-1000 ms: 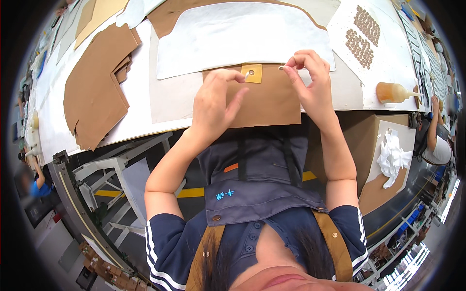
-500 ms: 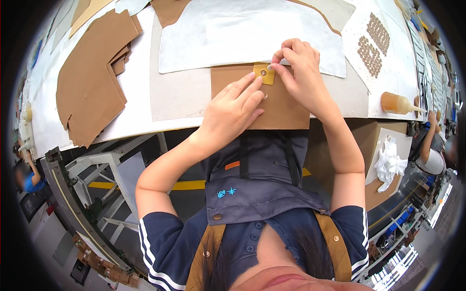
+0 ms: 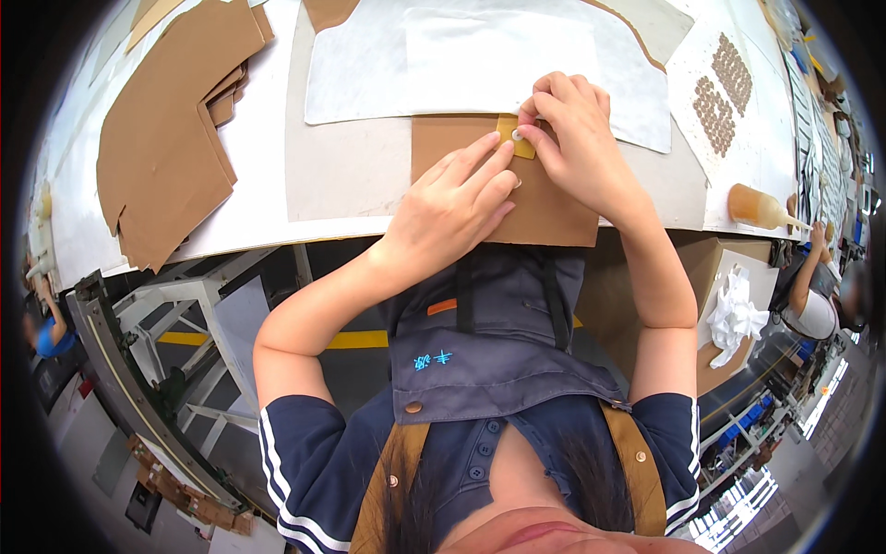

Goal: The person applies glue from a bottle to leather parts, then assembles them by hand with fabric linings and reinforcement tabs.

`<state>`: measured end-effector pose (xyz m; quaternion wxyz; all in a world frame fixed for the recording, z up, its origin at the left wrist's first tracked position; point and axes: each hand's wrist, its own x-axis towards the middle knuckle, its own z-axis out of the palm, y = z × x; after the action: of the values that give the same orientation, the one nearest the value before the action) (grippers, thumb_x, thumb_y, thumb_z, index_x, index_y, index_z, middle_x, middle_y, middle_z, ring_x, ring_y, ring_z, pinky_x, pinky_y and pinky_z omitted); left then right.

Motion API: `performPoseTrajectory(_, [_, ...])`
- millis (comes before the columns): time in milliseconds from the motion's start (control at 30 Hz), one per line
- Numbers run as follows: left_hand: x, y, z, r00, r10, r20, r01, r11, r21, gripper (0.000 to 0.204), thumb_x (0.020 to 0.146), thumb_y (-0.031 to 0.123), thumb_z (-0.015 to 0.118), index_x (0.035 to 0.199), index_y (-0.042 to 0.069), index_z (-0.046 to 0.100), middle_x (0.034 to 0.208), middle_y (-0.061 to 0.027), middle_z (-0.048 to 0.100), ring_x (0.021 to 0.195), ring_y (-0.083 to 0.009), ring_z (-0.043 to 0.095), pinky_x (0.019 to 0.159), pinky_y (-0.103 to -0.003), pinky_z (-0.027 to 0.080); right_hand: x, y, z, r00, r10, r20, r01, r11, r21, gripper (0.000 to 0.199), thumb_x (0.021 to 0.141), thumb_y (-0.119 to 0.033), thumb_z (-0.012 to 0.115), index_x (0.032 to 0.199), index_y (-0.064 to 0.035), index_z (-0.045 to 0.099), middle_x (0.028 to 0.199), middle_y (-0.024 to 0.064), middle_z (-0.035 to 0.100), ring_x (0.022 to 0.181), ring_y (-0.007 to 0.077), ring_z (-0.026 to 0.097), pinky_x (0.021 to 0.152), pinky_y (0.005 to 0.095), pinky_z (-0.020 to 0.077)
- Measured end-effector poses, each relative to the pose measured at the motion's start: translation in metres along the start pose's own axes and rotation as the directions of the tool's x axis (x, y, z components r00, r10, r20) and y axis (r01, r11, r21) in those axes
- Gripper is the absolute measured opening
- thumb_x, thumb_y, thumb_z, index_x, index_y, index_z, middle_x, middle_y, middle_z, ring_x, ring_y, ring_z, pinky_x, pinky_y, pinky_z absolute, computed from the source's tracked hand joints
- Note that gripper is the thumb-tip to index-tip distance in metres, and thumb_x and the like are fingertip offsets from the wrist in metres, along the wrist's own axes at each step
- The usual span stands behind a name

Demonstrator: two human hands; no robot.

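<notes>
Between the thumb and forefinger of my right hand (image 3: 583, 138) is a small round white disc (image 3: 518, 135). It is at the middle of a small yellow square plate (image 3: 527, 150), where the plate's hole was visible before. Under the plate lies a flat brown panel (image 3: 558, 210), which reaches over the table's front edge. My left hand (image 3: 448, 203) rests flat on the panel, fingers stretched out and two fingertips on the plate's left side. Just beyond the plate, a large brown piece with a white backing (image 3: 360, 78) borders the panel.
Stacked brown cut pieces (image 3: 161, 129) lie at the left. At the right are a white sheet with rows of small brown discs (image 3: 711, 115) and an amber squeeze bottle (image 3: 755, 205). Below stands a carton (image 3: 688, 268) with crumpled white paper (image 3: 736, 319). Other people work at both sides.
My right hand has brought the white disc from the yellow plate's right edge to its middle, over the hole. My left hand stays on the plate. The whole view has shifted slightly.
</notes>
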<state>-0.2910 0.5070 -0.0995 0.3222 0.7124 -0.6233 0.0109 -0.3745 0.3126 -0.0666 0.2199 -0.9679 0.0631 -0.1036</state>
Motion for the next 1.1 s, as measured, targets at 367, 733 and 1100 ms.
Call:
performPoseTrajectory(367, [-0.001, -0.002, 0.002, 1.0, 0.01, -0.006, -0.01, 1.0, -0.011, 0.025, 0.084, 0.014, 0.075, 0.103, 0.007, 0.06, 0.134, -0.0093, 0.062, 0.126, -0.0285, 0.058, 0.098, -0.039, 0.052, 0.002, -0.003, -0.001, 1.0, -0.021, -0.007, 0.02, 1.0, -0.023, 0.007, 0.082, -0.005, 0.068, 0.087, -0.0039, 0.063, 0.1, 0.0076, 0.059, 0.1, 0.0279, 0.052, 0.098, 0.0414, 0.0343])
performPoseTrajectory(733, [-0.002, -0.002, 0.002, 1.0, 0.009, -0.01, -0.009, 1.0, -0.007, 0.024, 0.084, 0.014, 0.075, 0.102, 0.007, 0.06, 0.134, -0.0094, 0.062, 0.126, -0.0287, 0.058, 0.097, -0.039, 0.052, -0.003, -0.013, 0.0, 0.988, -0.006, -0.152, -0.016, 0.989, -0.146, 0.014, 0.082, -0.006, 0.07, 0.094, -0.0066, 0.064, 0.098, 0.0053, 0.059, 0.101, 0.0254, 0.054, 0.096, 0.0409, 0.0338])
performPoseTrajectory(1100, [-0.001, -0.002, 0.003, 0.999, 0.003, -0.044, -0.006, 0.998, -0.069, 0.03, 0.083, 0.007, 0.075, 0.105, 0.006, 0.055, 0.133, -0.0131, 0.061, 0.12, -0.0309, 0.062, 0.096, -0.04, 0.053, -0.034, -0.01, 0.012, 0.979, -0.155, -0.133, 0.117, 0.96, -0.256, 0.023, 0.079, -0.004, 0.065, 0.102, -0.0068, 0.069, 0.098, 0.0019, 0.06, 0.096, 0.0213, 0.057, 0.096, 0.0398, 0.0365])
